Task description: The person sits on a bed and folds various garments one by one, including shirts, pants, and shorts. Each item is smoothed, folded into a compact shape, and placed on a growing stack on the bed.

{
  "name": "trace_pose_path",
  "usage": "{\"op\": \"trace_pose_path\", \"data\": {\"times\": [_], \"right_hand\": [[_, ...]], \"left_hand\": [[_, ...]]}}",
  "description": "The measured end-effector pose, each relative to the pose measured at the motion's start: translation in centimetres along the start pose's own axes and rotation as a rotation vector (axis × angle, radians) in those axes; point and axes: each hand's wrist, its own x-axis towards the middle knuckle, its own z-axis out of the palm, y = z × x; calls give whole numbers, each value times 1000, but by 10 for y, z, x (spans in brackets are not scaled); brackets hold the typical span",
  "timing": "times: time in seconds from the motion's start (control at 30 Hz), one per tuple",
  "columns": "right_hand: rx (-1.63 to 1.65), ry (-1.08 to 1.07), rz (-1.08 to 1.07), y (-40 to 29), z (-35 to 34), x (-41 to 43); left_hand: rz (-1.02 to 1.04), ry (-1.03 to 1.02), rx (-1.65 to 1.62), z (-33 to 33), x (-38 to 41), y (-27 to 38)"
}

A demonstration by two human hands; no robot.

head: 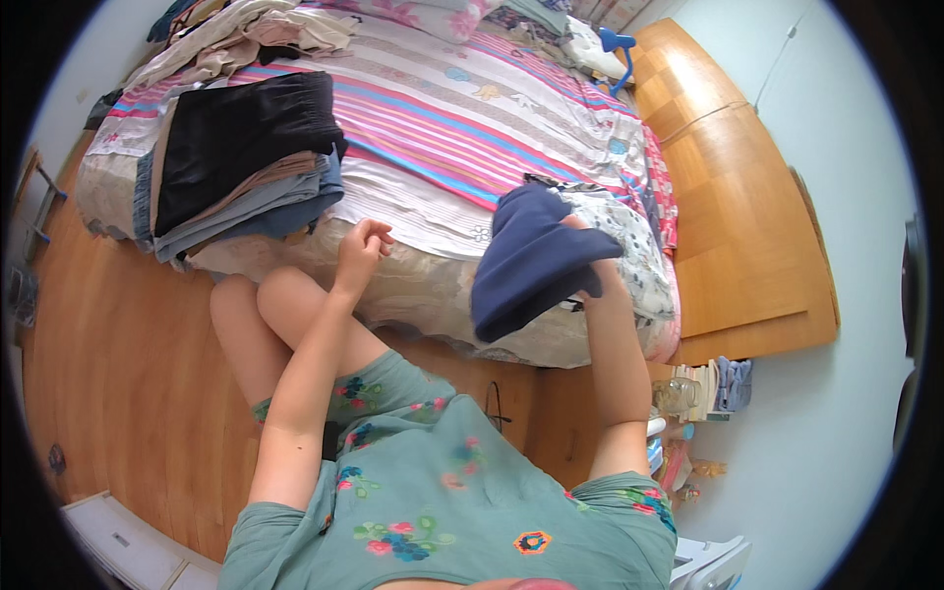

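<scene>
A folded navy-blue garment (538, 258) hangs from my right hand (608, 271), held above the near right side of the bed. The cloth covers most of that hand; one fingertip shows at its upper edge. My left hand (365, 247) is raised at the bed's near edge, holding nothing, its fingers loosely bent. Left of it, on the bed, lies a stack of folded clothes, with black elastic-waist trousers (243, 147) on top and blue denim (276, 214) lower down. Behind the navy garment is a white cloth with a dark pattern (627, 251).
Striped bedding (472, 133) covers the bed, with crumpled beige clothes (273, 37) at its far left. A wooden headboard (737, 199) stands at the right, near a blue desk lamp (619, 55). A glass jar (676, 395) and several books (704, 387) sit at the lower right.
</scene>
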Motion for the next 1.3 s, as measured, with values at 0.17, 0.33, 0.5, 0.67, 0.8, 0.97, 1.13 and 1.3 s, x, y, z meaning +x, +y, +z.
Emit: {"op": "trace_pose_path", "data": {"times": [0.17, 0.33, 0.5, 0.67, 0.8, 0.97, 1.13, 1.3], "right_hand": [[58, 71, -494, -73, -120, 32], [92, 287, -664, -71, -149, 27], [88, 481, -110, 29, -248, 30], [-654, 717, -484, 67, -204, 17], [-1358, 850, -1150, 14, -168, 42], [-1949, 934, -341, 51, -204, 121], [-1948, 929, -257, 56, -201, 127], [-1975, 868, -341, 65, -190, 130]], "left_hand": [[-1, -5, 0, 7, -2, 0], [19, -23, 67, 7, -1, -6], [79, -104, 197, 17, -6, -1], [208, -88, 229, 12, -22, -4], [519, -91, -23, 26, -35, 106], [1010, -69, -323, -11, -104, 304], [1486, -421, -830, -28, -145, 364], [1646, -116, -963, -26, -163, 380]]}}
